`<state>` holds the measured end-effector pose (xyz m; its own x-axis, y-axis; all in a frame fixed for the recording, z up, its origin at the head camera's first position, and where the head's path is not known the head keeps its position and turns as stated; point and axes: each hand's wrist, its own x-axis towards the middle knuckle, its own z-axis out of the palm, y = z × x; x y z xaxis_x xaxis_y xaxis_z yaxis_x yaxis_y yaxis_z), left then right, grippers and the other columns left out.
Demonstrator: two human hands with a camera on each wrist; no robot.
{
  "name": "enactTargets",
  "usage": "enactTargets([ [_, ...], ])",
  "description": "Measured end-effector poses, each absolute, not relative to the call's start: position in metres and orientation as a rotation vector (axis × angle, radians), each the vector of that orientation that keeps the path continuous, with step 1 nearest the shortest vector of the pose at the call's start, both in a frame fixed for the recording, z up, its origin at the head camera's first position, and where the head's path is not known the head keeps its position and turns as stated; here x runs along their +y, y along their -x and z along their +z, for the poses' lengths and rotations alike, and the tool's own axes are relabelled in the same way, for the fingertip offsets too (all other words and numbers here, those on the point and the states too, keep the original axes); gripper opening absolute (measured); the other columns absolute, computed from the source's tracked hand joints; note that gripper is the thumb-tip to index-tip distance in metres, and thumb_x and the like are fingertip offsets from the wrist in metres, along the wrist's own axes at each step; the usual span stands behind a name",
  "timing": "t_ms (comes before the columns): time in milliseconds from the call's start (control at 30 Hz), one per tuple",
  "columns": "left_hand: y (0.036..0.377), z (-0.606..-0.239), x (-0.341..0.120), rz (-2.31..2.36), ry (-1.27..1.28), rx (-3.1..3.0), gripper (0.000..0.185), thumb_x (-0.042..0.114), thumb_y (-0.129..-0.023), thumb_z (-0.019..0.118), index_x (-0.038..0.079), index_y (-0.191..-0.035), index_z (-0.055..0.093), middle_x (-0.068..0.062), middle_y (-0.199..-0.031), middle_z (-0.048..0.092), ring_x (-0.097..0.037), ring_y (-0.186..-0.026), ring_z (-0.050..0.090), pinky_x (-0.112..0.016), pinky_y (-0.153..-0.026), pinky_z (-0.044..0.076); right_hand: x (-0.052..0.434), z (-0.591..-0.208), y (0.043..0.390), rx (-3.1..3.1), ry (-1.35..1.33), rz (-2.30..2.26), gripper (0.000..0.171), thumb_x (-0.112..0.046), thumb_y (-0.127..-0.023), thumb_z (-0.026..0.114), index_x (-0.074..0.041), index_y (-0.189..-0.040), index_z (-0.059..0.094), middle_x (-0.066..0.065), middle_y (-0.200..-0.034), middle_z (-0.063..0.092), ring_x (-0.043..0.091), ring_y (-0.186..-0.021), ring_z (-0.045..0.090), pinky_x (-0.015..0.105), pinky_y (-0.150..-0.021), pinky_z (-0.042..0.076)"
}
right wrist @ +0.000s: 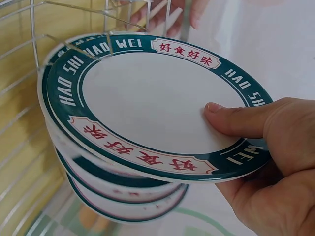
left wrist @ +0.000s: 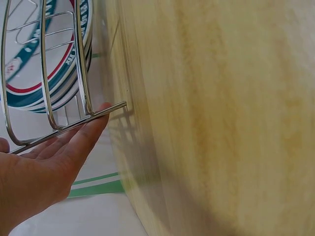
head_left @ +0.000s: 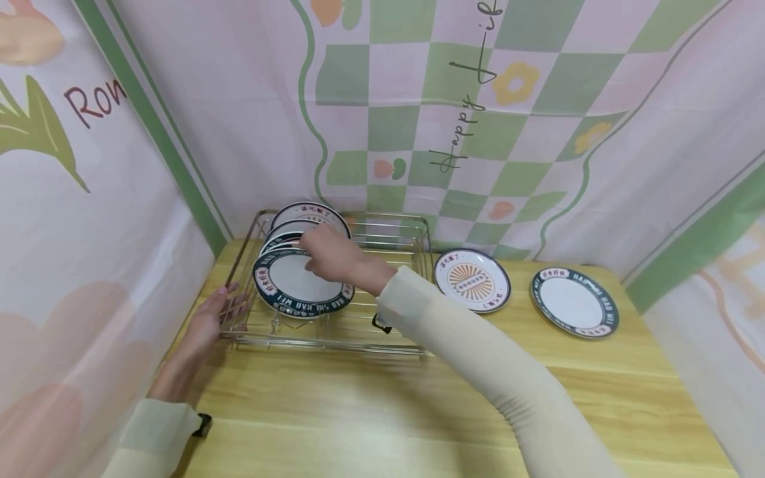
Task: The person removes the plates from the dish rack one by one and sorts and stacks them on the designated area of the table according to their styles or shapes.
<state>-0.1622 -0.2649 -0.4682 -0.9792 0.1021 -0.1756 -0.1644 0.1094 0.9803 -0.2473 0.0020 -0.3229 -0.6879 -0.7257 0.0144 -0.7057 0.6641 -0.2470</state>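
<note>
Plate (right wrist: 152,105) in the right hand (head_left: 331,255) stands nearly upright at the front of the wire rack (head_left: 335,332), ahead of the other plates (head_left: 307,219) already slotted on edge behind it. The thumb lies across its white face and the fingers curl behind the rim, a pinch at the edge that lets it be tipped between the wires without touching the neighbours. The left hand (head_left: 206,325) rests flat against the rack's near left corner, fingers straight along the wire, which I take to be bracing the light frame so it does not slide on the wooden table (head_left: 370,411). The held plate is round and shallow, white in the middle, with a dark teal band carrying white letters and cream panels of red characters. Two more plates lie flat on the table to the right of the rack, one with an orange sunburst (head_left: 472,280), one teal-rimmed (head_left: 574,302), both well apart from either hand.
</note>
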Motion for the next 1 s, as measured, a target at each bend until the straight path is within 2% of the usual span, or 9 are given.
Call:
enactTargets([
  [67, 0.162, -0.468, -0.265, 1.968, 0.060, 2.187, 0.068, 0.044, -0.116, 0.010, 0.001, -0.168, 0.008, -0.035, -0.167, 0.025, -0.052, -0.151, 0.031, -0.038, -0.101, 0.060, 0.006, -0.316, 0.247, 2.812, 1.197, -0.370, 0.008, -0.008, -0.096, 0.079, -0.004, -0.102, 0.078, 0.005, -0.092, 0.074, 0.017, -0.082, 0.060, 0.031, -0.075, 0.053],
  [267, 0.161, -0.467, -0.265, 1.941, 0.072, 2.215, 0.069, 0.045, -0.116, 0.009, 0.002, -0.169, 0.010, -0.034, -0.167, 0.027, -0.051, -0.150, 0.034, -0.038, -0.102, 0.060, 0.022, -0.296, 0.244, 2.862, 1.217, -0.389, 0.008, -0.008, -0.095, 0.080, -0.004, -0.090, 0.075, 0.004, -0.081, 0.071, 0.018, -0.074, 0.059, 0.028, -0.064, 0.051],
  [433, 0.161, -0.467, -0.266, 1.931, 0.067, 2.228, 0.069, 0.046, -0.116, 0.009, 0.002, -0.169, 0.010, -0.034, -0.167, 0.027, -0.051, -0.151, 0.034, -0.038, -0.103, 0.059, 0.038, -0.278, 0.243, 2.880, 1.196, -0.419, 0.008, -0.007, -0.094, 0.080, -0.003, -0.092, 0.074, 0.005, -0.080, 0.067, 0.019, -0.071, 0.055, 0.028, -0.063, 0.047],
  [533, 0.161, -0.466, -0.265, 1.934, 0.071, 2.235, 0.069, 0.045, -0.116, 0.009, 0.001, -0.169, 0.010, -0.034, -0.167, 0.027, -0.052, -0.150, 0.035, -0.038, -0.102, 0.059, 0.051, -0.267, 0.242, 2.890, 1.148, -0.447, 0.009, -0.005, -0.094, 0.080, -0.004, -0.091, 0.072, 0.004, -0.078, 0.065, 0.019, -0.070, 0.055, 0.027, -0.062, 0.048],
  [733, 0.162, -0.467, -0.265, 1.951, 0.097, 2.221, 0.068, 0.044, -0.116, 0.010, 0.001, -0.169, 0.011, -0.035, -0.166, 0.028, -0.051, -0.150, 0.035, -0.036, -0.101, 0.060, 0.083, -0.249, 0.245, 2.945, 1.037, -0.445, 0.021, -0.007, -0.093, 0.081, -0.006, -0.078, 0.065, 0.003, -0.069, 0.059, 0.016, -0.061, 0.050, 0.026, -0.057, 0.046],
  [900, 0.163, -0.468, -0.263, 1.959, 0.100, 2.203, 0.067, 0.044, -0.116, 0.010, 0.002, -0.169, 0.010, -0.035, -0.166, 0.027, -0.051, -0.151, 0.034, -0.035, -0.099, 0.061, 0.118, -0.235, 0.249, 3.010, 0.891, -0.419, 0.038, -0.010, -0.092, 0.082, -0.009, -0.068, 0.053, 0.002, -0.063, 0.051, 0.016, -0.057, 0.046, 0.027, -0.055, 0.043],
  [1000, 0.164, -0.468, -0.263, 1.959, 0.099, 2.201, 0.068, 0.044, -0.116, 0.009, 0.002, -0.169, 0.009, -0.035, -0.167, 0.025, -0.052, -0.151, 0.034, -0.035, -0.099, 0.061, 0.140, -0.230, 0.254, 3.057, 0.867, -0.440, 0.033, -0.007, -0.090, 0.083, -0.006, -0.069, 0.057, 0.005, -0.064, 0.056, 0.018, -0.058, 0.049, 0.028, -0.055, 0.044],
])
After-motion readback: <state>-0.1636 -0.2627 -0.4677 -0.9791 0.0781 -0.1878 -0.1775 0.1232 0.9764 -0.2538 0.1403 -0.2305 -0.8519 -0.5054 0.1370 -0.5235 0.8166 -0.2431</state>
